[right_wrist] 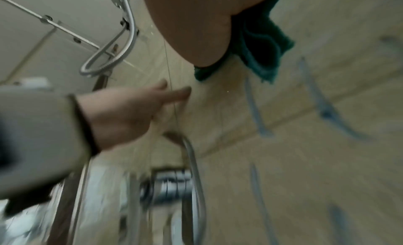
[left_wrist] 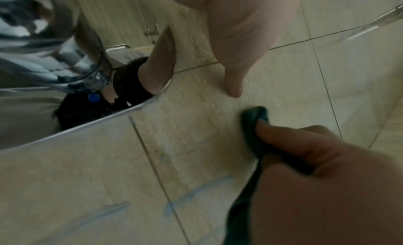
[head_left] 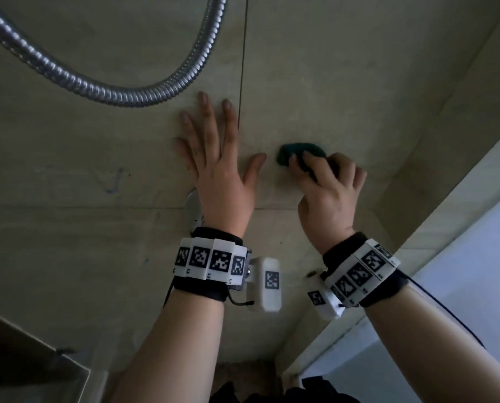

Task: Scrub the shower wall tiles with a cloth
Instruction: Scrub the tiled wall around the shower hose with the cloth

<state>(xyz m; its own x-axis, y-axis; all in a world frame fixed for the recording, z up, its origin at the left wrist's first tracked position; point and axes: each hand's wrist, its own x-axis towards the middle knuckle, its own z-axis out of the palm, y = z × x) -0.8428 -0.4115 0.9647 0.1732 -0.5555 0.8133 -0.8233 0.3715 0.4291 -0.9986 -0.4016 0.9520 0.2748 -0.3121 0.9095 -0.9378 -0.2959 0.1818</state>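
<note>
Beige wall tiles (head_left: 344,82) fill the head view, split by thin dark grout lines, with faint blue marks (left_wrist: 196,193) smeared across some of them. Overhead a ribbed metal hose (head_left: 120,94) loops across the wall just above the left hand (head_left: 216,170). That hand lies flat on the tile with its fingers (head_left: 205,112) straight and spread, thumb stretched toward the right, and holds nothing. Just beside it, a little apart from the thumb tip, the right hand (head_left: 330,193) has its fingers (head_left: 304,164) curled round a bunched teal cloth (head_left: 301,151) and presses it against the tile to the right of the vertical grout line. From the left wrist view the cloth (left_wrist: 255,117) sticks out past a fingertip and touches the wall; a loose tail of it hangs down under the palm. Part of a chrome fitting (head_left: 193,210) shows on the wall behind the left wrist, its mirrored face blurred. Both wrists wear black bands (head_left: 211,257) with white coded blocks. At lower right a pale frosted panel (head_left: 475,271) meets the tiled corner
</note>
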